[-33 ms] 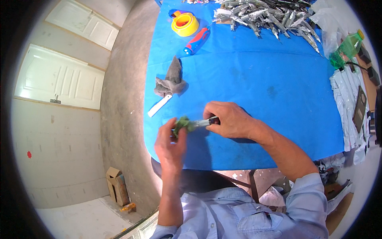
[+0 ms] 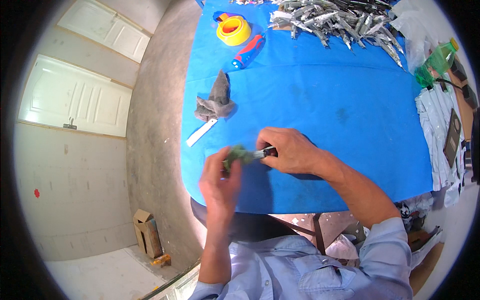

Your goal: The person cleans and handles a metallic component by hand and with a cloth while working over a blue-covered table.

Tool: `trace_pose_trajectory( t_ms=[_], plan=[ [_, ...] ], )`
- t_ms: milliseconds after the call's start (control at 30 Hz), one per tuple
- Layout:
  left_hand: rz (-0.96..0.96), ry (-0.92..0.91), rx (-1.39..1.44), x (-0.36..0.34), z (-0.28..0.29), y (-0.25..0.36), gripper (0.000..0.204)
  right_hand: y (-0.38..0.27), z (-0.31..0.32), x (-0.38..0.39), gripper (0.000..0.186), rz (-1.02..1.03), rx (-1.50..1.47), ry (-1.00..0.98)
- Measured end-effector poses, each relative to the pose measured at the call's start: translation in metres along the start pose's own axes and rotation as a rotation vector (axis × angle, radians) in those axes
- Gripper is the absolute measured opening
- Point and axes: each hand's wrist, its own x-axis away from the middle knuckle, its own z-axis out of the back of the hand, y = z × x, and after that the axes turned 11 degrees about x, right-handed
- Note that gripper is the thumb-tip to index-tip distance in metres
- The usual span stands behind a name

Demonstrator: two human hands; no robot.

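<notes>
My left hand pinches a crumpled green pad, blurred, around the left part of a metal piece. My right hand is closed on that piece's dark right end, over the blue-covered table. Above my hands, at the table's left side, lie a white flat strip and a grey cloth.
Farther back are yellow tape rolls, a red-and-blue tool and a heap of metal pieces. Along the right lie a green bottle and white plastic sheets. A cardboard box stands on the floor.
My left hand and the green pad have moved right along the metal piece, covering more of it. My right hand stays almost in place.
</notes>
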Motion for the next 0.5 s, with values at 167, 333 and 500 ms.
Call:
trace_pose_trajectory(
  t_ms=[167,333,500],
  plan=[
    [-0.216,-0.096,-0.074,0.0,-0.039,0.014,0.033,0.013,-0.005,0.003,0.023,0.043,0.084,0.05],
    [-0.142,-0.07,-0.055,-0.002,-0.035,0.003,0.025,0.003,0.001,0.0,0.015,-0.009,0.023,-0.005],
    [-0.12,-0.023,-0.067,-0.007,-0.029,-0.004,0.022,0.002,0.0,0.001,0.016,-0.029,-0.002,-0.01]
  ],
)
